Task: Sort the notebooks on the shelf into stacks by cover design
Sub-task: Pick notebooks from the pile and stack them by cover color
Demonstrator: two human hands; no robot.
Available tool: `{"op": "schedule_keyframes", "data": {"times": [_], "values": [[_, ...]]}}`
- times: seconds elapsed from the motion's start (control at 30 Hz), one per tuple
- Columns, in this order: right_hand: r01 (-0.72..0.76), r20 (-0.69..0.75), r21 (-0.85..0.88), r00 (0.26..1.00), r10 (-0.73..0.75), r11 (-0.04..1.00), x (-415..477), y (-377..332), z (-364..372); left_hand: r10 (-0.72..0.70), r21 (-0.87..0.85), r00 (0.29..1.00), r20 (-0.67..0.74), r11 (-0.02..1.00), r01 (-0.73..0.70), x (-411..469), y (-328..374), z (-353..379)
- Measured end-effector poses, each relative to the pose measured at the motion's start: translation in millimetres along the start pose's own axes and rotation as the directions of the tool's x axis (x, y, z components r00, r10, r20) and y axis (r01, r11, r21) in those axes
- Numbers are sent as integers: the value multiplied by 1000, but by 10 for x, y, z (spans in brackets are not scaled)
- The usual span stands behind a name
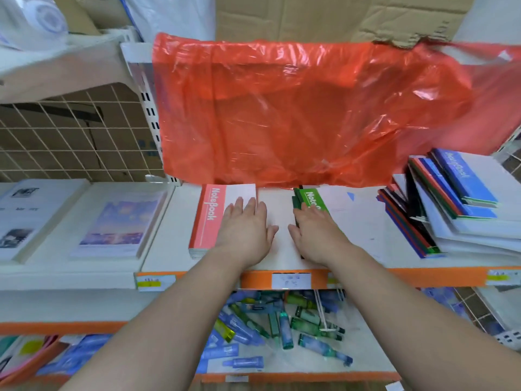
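My left grip (245, 231) lay flat, fingers straight, on the pink notebook stack (207, 221), left on the shelf (277, 198). My right grip (318, 235) lay flat on the green notebook stack (313, 197) just beside it. A mixed pile (456, 210) sat at the right.

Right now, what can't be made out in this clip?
Head view only.
The red plastic sheet hides whatever lies behind it.
The green notebook stack: mostly under the right hand; count unclear.
The pink notebook stack: cover partly under the left hand.
The mixed pile at right: lower covers overlapped.
The price label: writing blurred.
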State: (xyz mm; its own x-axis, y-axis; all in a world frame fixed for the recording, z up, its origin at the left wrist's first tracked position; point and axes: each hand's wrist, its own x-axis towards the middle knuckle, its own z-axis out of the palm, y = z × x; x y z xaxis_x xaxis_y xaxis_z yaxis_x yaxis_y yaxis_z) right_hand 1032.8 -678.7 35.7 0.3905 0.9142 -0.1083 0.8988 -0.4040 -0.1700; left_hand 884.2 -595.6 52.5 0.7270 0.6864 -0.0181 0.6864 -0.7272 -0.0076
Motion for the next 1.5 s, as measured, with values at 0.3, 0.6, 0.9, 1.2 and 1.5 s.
{"op": "schedule_keyframes", "data": {"times": [0.3, 0.6, 0.9, 1.2, 1.5], "values": [[24, 49, 26, 998, -25, 999, -55, 421, -52, -51, 3, 997, 54, 999, 51, 48, 362, 39], [9, 61, 27, 998, -10, 1000, 35, 538, -40, -12, -14, 998, 64, 1000, 13, 226, 440, 99], [-93, 123, -6, 988, 93, 996, 88, 596, -17, 48, -38, 998, 34, 998, -47, 378, 475, 167], [-189, 93, -96, 976, 198, 977, 89, 477, 62, 124, -101, 992, -23, 987, -126, 454, 484, 232], [-152, 13, -132, 988, 155, 980, 37, 380, -19, 136, -279, 987, -85, 948, -154, 480, 529, 264]]}}
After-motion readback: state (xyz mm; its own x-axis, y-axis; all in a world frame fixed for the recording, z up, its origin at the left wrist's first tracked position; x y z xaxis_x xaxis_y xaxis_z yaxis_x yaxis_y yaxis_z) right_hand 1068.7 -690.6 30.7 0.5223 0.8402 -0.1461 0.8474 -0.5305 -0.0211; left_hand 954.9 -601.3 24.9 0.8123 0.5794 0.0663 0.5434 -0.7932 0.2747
